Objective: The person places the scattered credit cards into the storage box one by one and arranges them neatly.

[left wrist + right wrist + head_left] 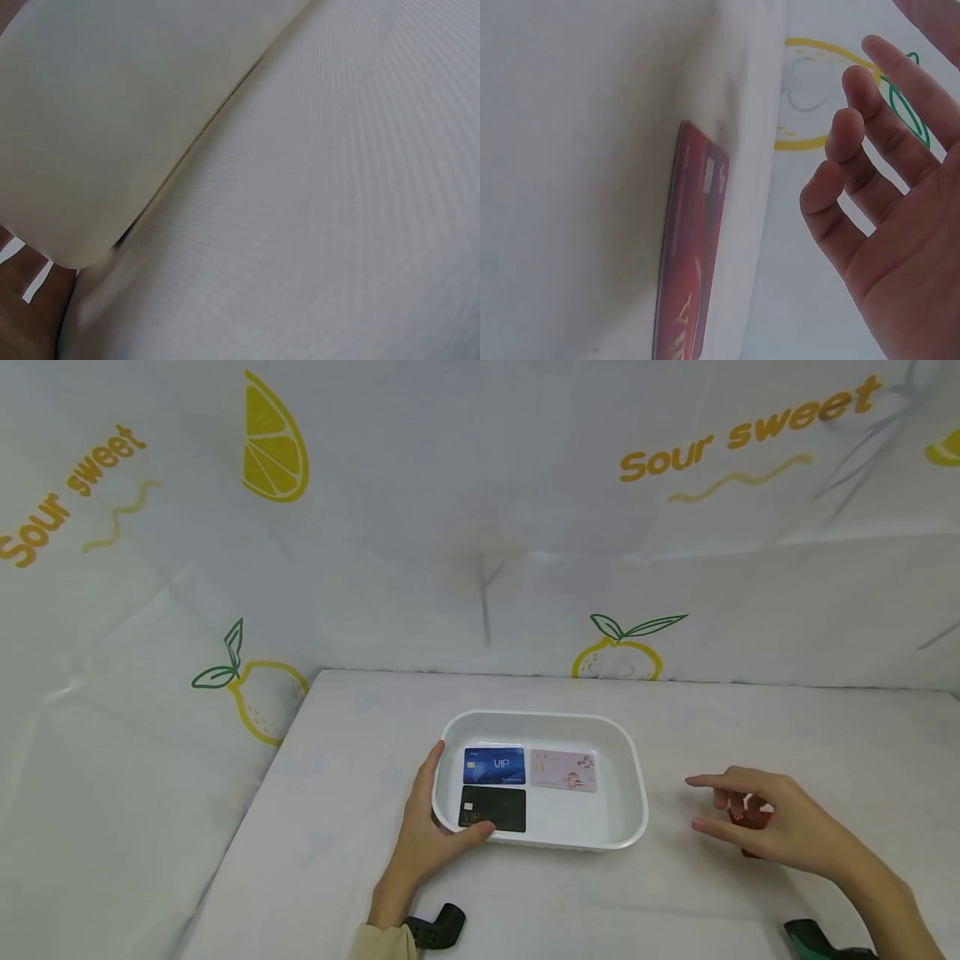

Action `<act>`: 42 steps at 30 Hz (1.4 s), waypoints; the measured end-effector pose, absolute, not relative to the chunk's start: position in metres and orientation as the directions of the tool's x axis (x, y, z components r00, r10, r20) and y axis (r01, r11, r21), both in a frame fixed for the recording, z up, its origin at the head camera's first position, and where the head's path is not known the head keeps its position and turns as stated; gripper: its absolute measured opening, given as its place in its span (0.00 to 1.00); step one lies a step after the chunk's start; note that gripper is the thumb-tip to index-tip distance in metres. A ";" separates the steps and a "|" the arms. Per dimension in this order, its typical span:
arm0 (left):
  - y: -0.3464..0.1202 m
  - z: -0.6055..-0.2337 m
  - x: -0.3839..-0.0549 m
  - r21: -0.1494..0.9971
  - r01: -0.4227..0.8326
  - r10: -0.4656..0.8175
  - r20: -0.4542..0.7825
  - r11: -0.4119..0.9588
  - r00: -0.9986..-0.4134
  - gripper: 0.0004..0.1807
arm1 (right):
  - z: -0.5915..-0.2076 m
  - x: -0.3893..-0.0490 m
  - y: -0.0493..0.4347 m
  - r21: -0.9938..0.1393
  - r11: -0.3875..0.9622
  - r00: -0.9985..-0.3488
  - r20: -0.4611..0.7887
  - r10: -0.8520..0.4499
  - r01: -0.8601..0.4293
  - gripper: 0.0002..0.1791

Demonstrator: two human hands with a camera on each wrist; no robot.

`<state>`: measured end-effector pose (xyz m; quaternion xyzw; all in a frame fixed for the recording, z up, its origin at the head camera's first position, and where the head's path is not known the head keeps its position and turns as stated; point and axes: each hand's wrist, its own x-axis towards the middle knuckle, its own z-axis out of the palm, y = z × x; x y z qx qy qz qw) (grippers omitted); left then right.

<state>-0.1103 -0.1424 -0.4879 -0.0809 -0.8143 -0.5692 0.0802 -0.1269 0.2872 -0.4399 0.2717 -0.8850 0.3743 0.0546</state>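
On the table stands a white plastic tray (573,818) with three cards lying flat inside. A blue VIP card (493,767) and a pink card (563,771) lie side by side, with a black VIP card (492,810) below the blue one. My left hand (429,839) grips the tray's near left corner, thumb over the front rim; in the left wrist view the tray's wall (150,97) hides most of the fingers. To the right, my right hand (787,818) hovers, holding nothing, over a red card (694,247); the head view shows that card partly covered.
The white tabletop (337,777) extends on both sides of the tray. Behind it hangs a white cloth (420,527) printed with lemons and lettering. Black wrist devices sit near the left wrist (438,928) and the right wrist.
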 end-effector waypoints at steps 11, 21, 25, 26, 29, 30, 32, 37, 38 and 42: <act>-0.141 -0.488 -0.111 0.914 0.225 0.043 0.223 0.337 -0.974 0.67 | -0.456 -0.124 0.313 -0.629 0.528 -0.813 0.344 -0.469 -0.571 0.28; -0.141 -0.487 -0.110 0.914 0.221 0.042 0.220 0.341 -0.975 0.67 | -0.465 -0.120 0.329 -0.543 0.637 -0.838 0.362 -0.409 -0.546 0.29; -0.141 -0.486 -0.110 0.916 0.217 0.042 0.216 0.338 -0.975 0.68 | -0.465 -0.117 0.336 -0.544 0.676 -0.868 0.319 -0.381 -0.497 0.28; -0.141 -0.486 -0.110 0.916 0.218 0.042 0.217 0.337 -0.975 0.68 | -0.466 -0.117 0.337 -0.547 0.682 -0.874 0.310 -0.373 -0.485 0.28; -0.141 -0.486 -0.110 0.916 0.223 0.046 0.220 0.333 -0.974 0.68 | -0.467 -0.115 0.344 -0.550 0.686 -0.879 0.300 -0.371 -0.477 0.27; -0.141 -0.486 -0.110 0.916 0.224 0.046 0.222 0.331 -0.974 0.67 | -0.468 -0.115 0.346 -0.547 0.688 -0.879 0.302 -0.369 -0.477 0.28; -0.141 -0.486 -0.110 0.916 0.227 0.047 0.225 0.330 -0.973 0.68 | -0.469 -0.115 0.349 -0.535 0.697 -0.879 0.304 -0.368 -0.477 0.28; -0.141 -0.486 -0.110 0.916 0.229 0.046 0.227 0.329 -0.973 0.68 | -0.471 -0.115 0.359 -0.548 0.694 -0.885 0.294 -0.362 -0.466 0.29; -0.141 -0.486 -0.110 0.917 0.228 0.047 0.226 0.328 -0.973 0.68 | -0.472 -0.114 0.361 -0.555 0.689 -0.885 0.295 -0.360 -0.465 0.30; -0.141 -0.486 -0.110 0.920 0.222 0.047 0.219 0.323 -0.975 0.68 | -0.475 -0.113 0.367 -0.541 0.719 -0.900 0.278 -0.336 -0.436 0.31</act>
